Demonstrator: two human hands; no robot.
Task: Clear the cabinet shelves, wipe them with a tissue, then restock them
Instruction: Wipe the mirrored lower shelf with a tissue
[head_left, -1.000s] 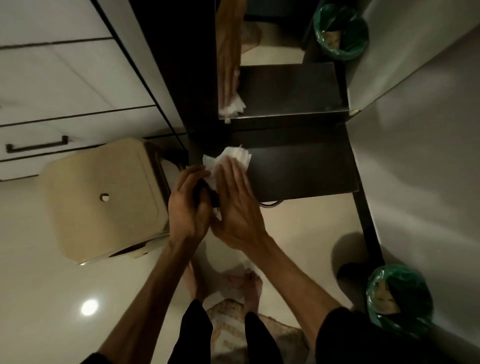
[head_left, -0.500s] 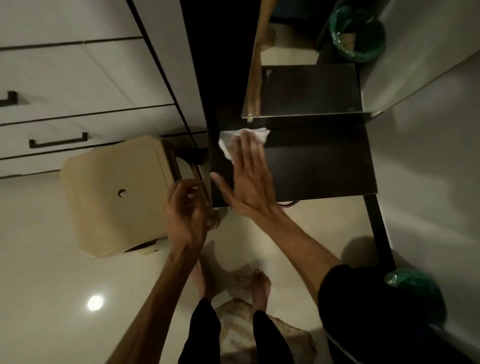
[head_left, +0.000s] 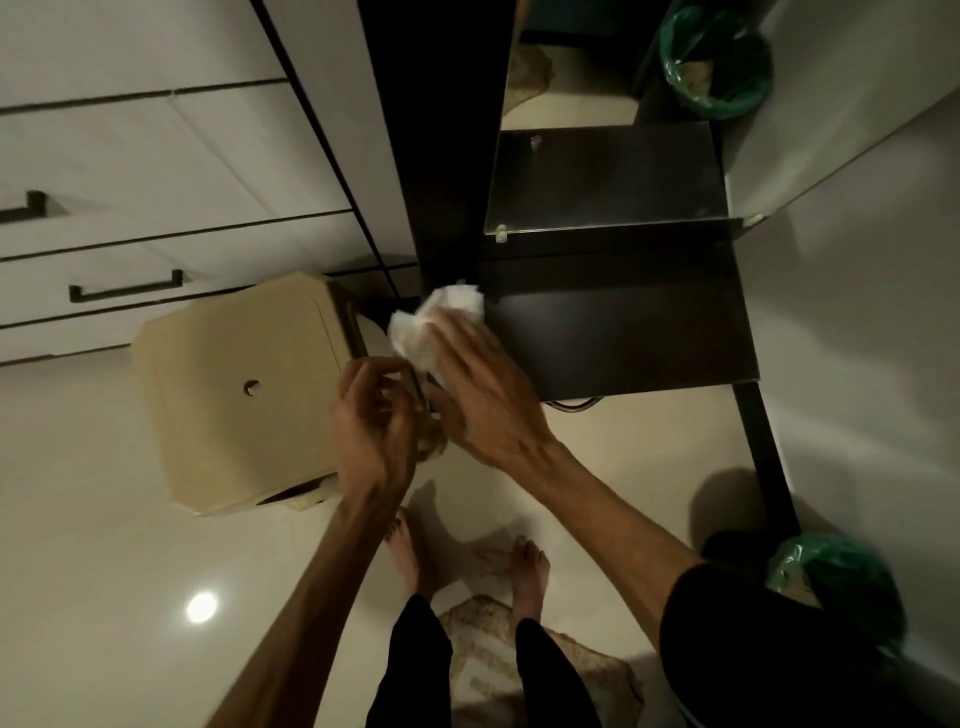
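A dark cabinet shelf (head_left: 623, 332) juts out below a mirror (head_left: 602, 176). My right hand (head_left: 483, 400) lies flat on a crumpled white tissue (head_left: 441, 317) and presses it onto the shelf's left end, near the front corner. My left hand (head_left: 371, 421) hovers just off that corner, beside the right hand. Its fingers are curled round a small object (head_left: 432, 446) that is mostly hidden; I cannot tell what it is. The rest of the shelf top is bare.
A beige plastic stool (head_left: 234, 389) stands on the tiled floor left of the shelf. White drawers with dark handles (head_left: 124, 291) fill the left wall. A bin with a green bag (head_left: 826, 577) sits at lower right by the shelf's dark leg (head_left: 763, 441).
My right hand slid the tissue forward to the shelf's back and then pulled it to the front left corner. My left hand drew off the shelf edge and stays beside it.
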